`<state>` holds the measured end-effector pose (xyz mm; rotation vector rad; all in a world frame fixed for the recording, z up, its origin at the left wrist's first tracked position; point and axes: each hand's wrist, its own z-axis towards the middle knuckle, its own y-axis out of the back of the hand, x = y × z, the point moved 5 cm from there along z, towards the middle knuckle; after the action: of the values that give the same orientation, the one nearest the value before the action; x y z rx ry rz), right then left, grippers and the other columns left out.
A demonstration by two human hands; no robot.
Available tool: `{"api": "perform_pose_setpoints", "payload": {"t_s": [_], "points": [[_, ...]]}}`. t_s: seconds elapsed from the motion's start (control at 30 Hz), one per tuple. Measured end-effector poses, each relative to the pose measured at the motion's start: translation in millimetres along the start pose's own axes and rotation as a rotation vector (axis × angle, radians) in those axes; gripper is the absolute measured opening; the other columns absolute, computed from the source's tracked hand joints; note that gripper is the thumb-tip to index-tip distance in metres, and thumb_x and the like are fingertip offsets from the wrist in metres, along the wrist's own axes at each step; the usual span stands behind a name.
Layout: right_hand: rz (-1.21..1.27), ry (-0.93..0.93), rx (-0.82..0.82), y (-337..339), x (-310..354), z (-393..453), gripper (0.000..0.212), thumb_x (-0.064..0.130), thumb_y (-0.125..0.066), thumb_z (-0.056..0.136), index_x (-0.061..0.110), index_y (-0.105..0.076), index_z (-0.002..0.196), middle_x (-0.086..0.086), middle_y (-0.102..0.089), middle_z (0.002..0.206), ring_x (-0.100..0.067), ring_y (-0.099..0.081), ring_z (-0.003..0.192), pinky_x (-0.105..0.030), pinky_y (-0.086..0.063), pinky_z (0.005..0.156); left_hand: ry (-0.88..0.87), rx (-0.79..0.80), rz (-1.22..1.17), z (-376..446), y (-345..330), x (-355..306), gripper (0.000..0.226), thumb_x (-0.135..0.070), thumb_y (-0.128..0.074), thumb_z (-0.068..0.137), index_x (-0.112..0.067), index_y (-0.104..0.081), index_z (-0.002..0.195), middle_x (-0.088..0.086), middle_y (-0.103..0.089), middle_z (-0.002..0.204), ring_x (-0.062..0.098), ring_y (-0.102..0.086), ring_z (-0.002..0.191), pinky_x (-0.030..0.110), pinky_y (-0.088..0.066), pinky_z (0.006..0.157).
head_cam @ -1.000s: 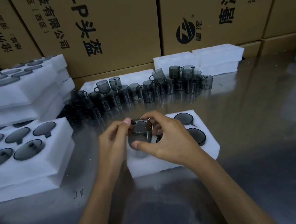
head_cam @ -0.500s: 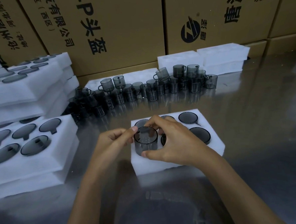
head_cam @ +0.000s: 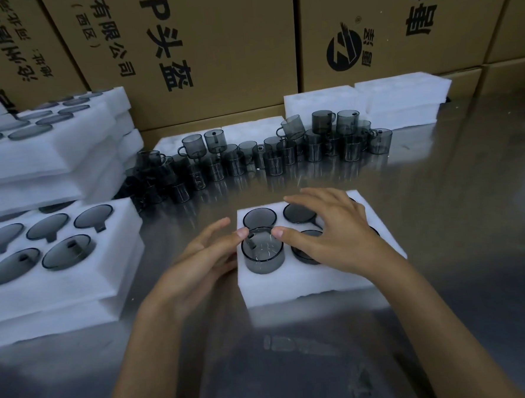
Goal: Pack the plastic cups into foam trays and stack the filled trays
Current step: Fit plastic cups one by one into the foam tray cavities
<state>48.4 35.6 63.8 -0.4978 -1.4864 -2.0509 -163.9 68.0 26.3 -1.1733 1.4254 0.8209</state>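
With both thumbs on its rim, our left hand (head_cam: 197, 261) and right hand (head_cam: 328, 234) spread, we press a cup (head_cam: 263, 254) half-seated into the foam tray (head_cam: 306, 283); filled trays (head_cam: 75, 271) sit stacked left, many loose cups (head_cam: 283, 154) remain.

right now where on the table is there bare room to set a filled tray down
Bare steel table right of the foam tray under the hands, and in front of it. Crowded: loose cups behind, tray stacks at left.

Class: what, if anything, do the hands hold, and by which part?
Nothing is gripped. Left hand and right hand fingertips touch the cup at its rim.
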Motion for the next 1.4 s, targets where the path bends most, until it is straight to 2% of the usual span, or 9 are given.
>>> {"api": "perform_pose_setpoints", "payload": {"t_s": [0.17,0.3,0.5,0.8,0.87,1.07,1.23,1.33,1.4], "points": [[0.030,-0.038,0.013,-1,-4,1,0.072,0.078,-0.056,0.073,0.045,-0.051,0.137,0.019,-0.038,0.149,0.000,-0.018,0.140,-0.035,-0.011,0.114,0.037,0.154,-0.054,4,-4,6,0.081,-0.027,-0.077,0.079,-0.020,-0.035,0.147,-0.001,-0.068,0.129,0.013,-0.064,0.119,0.024,-0.051,0.092],[-0.009,-0.041,0.089,-6,-7,1,0.073,0.079,-0.051,0.076,0.046,-0.045,0.140,0.021,-0.035,0.151,0.004,-0.014,0.137,-0.032,-0.008,0.110,0.028,0.175,-0.043,5,-4,10,0.087,-0.021,-0.074,0.085,-0.015,-0.025,0.156,0.001,-0.060,0.140,0.017,-0.059,0.127,0.032,-0.042,0.105],[-0.071,-0.030,0.102,-10,-7,2,0.067,0.077,-0.051,0.080,0.042,-0.048,0.137,0.023,-0.039,0.146,0.000,-0.017,0.139,-0.028,-0.006,0.104,0.049,0.127,-0.085,12,2,18,0.118,-0.018,-0.083,0.071,-0.025,-0.006,0.160,-0.016,-0.072,0.114,0.006,-0.069,0.106,0.019,-0.057,0.074],[-0.147,-0.048,0.088,-14,-5,4,0.064,0.077,-0.053,0.080,0.042,-0.049,0.133,0.023,-0.038,0.144,-0.005,-0.023,0.139,-0.037,-0.007,0.114,0.046,0.172,-0.085,19,4,21,0.136,-0.016,-0.086,0.065,-0.029,0.014,0.157,-0.015,-0.070,0.118,0.005,-0.069,0.106,0.022,-0.058,0.073],[-0.145,-0.063,0.085,-15,-6,5,0.065,0.078,-0.053,0.079,0.042,-0.049,0.133,0.023,-0.038,0.145,-0.005,-0.023,0.139,-0.038,-0.008,0.115,0.030,0.166,-0.060,20,4,22,0.123,-0.011,-0.078,0.074,-0.025,0.010,0.158,-0.014,-0.071,0.116,0.005,-0.069,0.105,0.022,-0.058,0.075],[-0.077,-0.078,0.030,-9,-3,3,0.060,0.074,-0.060,0.078,0.040,-0.056,0.127,0.023,-0.051,0.134,-0.007,-0.038,0.132,-0.036,-0.020,0.112,-0.013,0.325,0.070,9,-9,10,0.054,-0.016,-0.061,0.093,-0.023,-0.048,0.144,0.006,-0.060,0.140,0.026,-0.055,0.131,0.043,-0.037,0.111],[-0.248,-0.416,-0.467,47,-35,-7,0.051,0.061,-0.054,0.090,0.019,-0.070,0.114,-0.008,-0.069,0.116,-0.034,-0.056,0.115,-0.044,-0.039,0.095,-0.077,0.237,0.119,9,-9,10,0.048,-0.025,-0.064,0.088,-0.033,-0.060,0.135,0.002,-0.067,0.131,0.022,-0.062,0.123,0.035,-0.048,0.104],[-0.179,-0.671,-0.222,52,-74,-9,0.062,0.062,-0.046,0.094,0.005,-0.068,0.093,-0.017,-0.069,0.100,-0.036,-0.060,0.093,-0.042,-0.044,0.083,-0.128,0.222,0.154,9,-15,10,0.049,-0.026,-0.067,0.086,-0.041,-0.060,0.132,-0.003,-0.067,0.130,0.019,-0.063,0.122,0.038,-0.047,0.105],[0.020,-0.646,-0.093,40,-81,-8,0.056,0.061,-0.048,0.095,0.009,-0.067,0.086,-0.010,-0.068,0.091,-0.033,-0.061,0.090,-0.037,-0.046,0.075,-0.165,0.205,0.122,10,-21,8,0.057,-0.027,-0.070,0.084,-0.046,-0.055,0.135,-0.006,-0.065,0.133,0.018,-0.062,0.122,0.044,-0.043,0.108]]}}
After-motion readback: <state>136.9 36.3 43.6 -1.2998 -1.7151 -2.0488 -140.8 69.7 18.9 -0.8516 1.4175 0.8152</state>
